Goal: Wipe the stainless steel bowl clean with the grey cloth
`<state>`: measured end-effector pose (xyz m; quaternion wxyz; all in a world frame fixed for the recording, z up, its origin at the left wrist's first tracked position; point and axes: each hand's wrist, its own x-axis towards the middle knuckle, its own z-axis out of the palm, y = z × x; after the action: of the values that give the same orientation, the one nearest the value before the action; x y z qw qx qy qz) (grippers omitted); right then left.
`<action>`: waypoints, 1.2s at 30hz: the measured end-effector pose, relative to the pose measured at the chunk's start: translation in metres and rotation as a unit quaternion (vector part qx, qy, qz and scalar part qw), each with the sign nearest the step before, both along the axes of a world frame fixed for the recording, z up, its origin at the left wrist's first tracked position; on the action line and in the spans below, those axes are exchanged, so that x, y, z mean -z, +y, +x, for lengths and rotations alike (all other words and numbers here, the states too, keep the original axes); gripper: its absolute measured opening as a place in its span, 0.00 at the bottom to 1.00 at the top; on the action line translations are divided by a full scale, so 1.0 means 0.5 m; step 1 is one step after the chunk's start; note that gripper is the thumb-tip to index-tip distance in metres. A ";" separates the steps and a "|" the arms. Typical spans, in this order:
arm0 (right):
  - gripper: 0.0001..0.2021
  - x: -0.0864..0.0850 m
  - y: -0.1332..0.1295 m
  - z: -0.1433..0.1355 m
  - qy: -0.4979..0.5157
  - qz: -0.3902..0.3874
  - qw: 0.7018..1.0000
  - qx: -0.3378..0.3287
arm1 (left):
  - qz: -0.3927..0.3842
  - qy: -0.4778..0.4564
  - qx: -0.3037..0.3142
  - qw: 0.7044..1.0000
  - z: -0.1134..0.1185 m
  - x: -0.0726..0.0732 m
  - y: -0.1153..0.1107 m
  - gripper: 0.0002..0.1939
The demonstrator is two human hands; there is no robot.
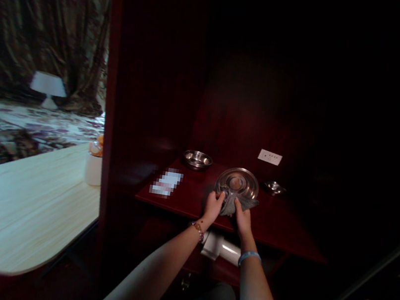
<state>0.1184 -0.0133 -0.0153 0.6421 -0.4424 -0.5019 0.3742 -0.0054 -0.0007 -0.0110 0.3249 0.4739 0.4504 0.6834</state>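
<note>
Both of my hands are at the near rim of a round, shiny metal plate point(239, 176), which is tilted toward me above the dark red shelf. A grey cloth point(229, 206) is bunched over that near rim. My left hand point(214, 205) grips the cloth at its left side, thumb on top. On the other side, my right hand point(243, 217) pinches the cloth with its thumb up. The fingers under the cloth and rim are hidden, so I cannot tell how much of the plate each hand bears.
A metal bowl point(197, 160) stands at the shelf's back left, and a smaller metal bowl point(274, 188) at the right. A blurred-out flat item point(167, 182) lies left on the shelf point(192, 200). White objects point(221, 248) sit below. A pale table point(25, 209) stands beyond the left partition.
</note>
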 end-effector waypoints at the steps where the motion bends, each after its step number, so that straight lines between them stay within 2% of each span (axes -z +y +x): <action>1: 0.27 0.001 0.002 0.001 0.001 -0.001 1.000 0.000 | 0.001 0.006 0.000 1.000 0.000 0.000 -0.001 0.12; 8: 0.26 0.005 0.009 0.006 0.005 0.022 1.000 0.015 | 0.009 0.058 -0.014 0.998 -0.003 -0.007 -0.016 0.12; 17: 0.25 0.007 0.008 0.007 0.007 0.016 1.000 0.009 | 0.011 0.059 0.017 0.998 -0.003 -0.007 -0.016 0.14; 24: 0.27 0.006 0.005 0.004 0.004 0.014 1.000 0.000 | 0.015 0.074 0.005 0.997 -0.003 -0.004 -0.016 0.11; 36: 0.27 0.005 0.008 0.005 -0.010 0.015 1.000 0.006 | 0.059 0.024 -0.009 0.998 -0.004 -0.017 -0.027 0.10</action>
<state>0.1207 -0.0093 -0.0178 0.6462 -0.4394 -0.5112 0.3577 -0.0074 -0.0143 -0.0026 0.2792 0.5046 0.4209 0.7002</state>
